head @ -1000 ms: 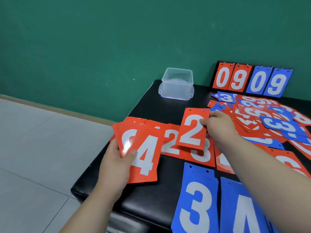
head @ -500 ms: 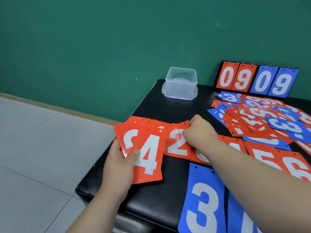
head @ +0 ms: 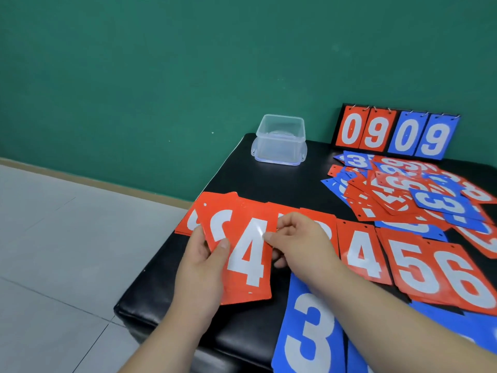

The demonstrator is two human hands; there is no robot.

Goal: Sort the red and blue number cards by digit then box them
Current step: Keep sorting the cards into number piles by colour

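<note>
Upright red 4 card (head: pixel 247 259) tops fan (head: pixel 215 211) gripped by left hand (head: pixel 201 267); right hand (head: pixel 301 243) fingers (head: pixel 289 224) pinch its right edge, laid red 4 (head: pixel 363 254) rightward.

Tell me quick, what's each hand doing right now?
Left hand: holds a fan of red cards.
Right hand: pinches the red 4 card atop that fan.

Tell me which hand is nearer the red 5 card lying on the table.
Right. The right hand sits just left of the red 5 card, past the flat red 4 card; the left hand is farther left, gripping a stack of red cards.
</note>
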